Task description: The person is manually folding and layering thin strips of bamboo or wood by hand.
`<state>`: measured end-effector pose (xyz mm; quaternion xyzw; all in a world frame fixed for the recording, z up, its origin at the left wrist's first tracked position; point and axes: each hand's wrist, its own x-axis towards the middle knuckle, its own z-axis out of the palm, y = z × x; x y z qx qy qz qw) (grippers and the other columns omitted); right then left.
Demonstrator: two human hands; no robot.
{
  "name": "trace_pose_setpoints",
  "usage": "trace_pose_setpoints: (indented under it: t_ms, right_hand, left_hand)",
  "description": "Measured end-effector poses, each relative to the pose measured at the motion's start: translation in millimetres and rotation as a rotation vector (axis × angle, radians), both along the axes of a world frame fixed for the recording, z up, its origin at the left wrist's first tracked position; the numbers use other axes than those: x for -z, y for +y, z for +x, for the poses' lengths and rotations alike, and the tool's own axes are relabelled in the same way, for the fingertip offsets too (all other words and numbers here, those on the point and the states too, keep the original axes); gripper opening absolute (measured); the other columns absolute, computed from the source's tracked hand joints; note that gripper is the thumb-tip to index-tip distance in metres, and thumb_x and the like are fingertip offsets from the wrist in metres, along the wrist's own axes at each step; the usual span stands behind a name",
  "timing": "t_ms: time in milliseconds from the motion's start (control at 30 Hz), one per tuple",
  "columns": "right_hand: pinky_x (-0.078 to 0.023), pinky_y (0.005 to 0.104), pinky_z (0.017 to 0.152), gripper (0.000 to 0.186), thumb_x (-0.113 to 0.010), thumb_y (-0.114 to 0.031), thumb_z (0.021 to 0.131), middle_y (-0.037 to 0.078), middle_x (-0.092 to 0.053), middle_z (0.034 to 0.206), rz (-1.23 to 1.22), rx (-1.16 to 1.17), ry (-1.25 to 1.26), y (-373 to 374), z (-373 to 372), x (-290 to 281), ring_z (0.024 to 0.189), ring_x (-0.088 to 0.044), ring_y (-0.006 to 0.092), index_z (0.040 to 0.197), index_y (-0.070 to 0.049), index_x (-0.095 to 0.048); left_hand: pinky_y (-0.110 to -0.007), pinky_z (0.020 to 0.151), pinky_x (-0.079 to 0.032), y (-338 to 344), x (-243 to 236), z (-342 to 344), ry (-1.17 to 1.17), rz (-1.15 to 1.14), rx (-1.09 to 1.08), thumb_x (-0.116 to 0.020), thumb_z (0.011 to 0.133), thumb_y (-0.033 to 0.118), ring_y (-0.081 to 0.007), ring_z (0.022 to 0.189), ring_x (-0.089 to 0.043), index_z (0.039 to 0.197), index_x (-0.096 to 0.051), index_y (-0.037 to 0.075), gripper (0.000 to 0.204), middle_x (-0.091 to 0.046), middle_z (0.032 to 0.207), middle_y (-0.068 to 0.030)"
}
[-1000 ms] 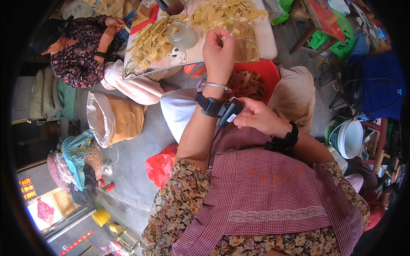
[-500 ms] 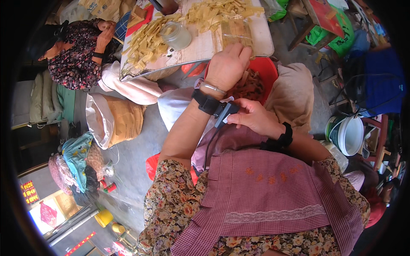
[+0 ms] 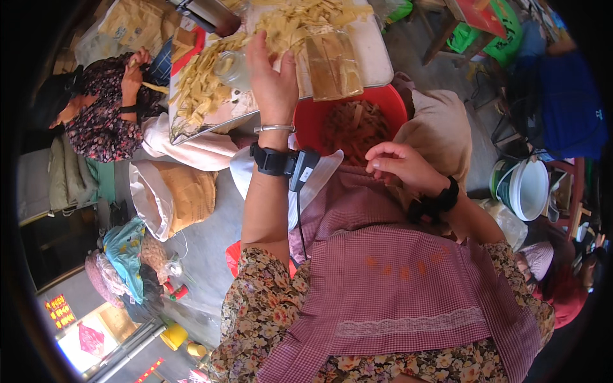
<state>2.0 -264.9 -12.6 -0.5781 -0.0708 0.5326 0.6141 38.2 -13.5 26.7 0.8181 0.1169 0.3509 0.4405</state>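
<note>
The left hand (image 3: 273,80), fingers spread and empty, reaches over the pale yellow strips (image 3: 204,80) beyond the round red plastic basin (image 3: 306,124), probably to gather some; the right hand (image 3: 399,167) hovers loosely curled, empty, at the basin's near rim.

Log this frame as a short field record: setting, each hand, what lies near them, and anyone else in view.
setting: outdoor work spot seen from above
left hand: stretched over the tray, at the pale yellow strips
right hand: by the red basin, fingers curled, nothing visibly held
near hands: clear packet of strips
other person: seated left of the tray
</note>
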Motion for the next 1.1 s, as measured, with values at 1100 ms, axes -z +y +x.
trace_pose_setpoints:
  t_ms: [1100]
  right_hand:
    - [-0.047,0.0241,0.072,0.029,-0.056,-0.012,0.082,0.008,-0.059,0.094,0.060,0.222,0.383,-119.6,-24.4,-12.9,0.080,-0.056,0.0124,0.108,0.000,-0.051]
  left_hand:
    - [-0.044,0.097,-0.031,32.9,42.9,45.6,0.267,0.849,-0.187,-0.054,0.078,0.009,-0.0389,0.114,-0.036,0.104,-0.050,-0.002,0.028,-0.044,0.120,-0.0175]
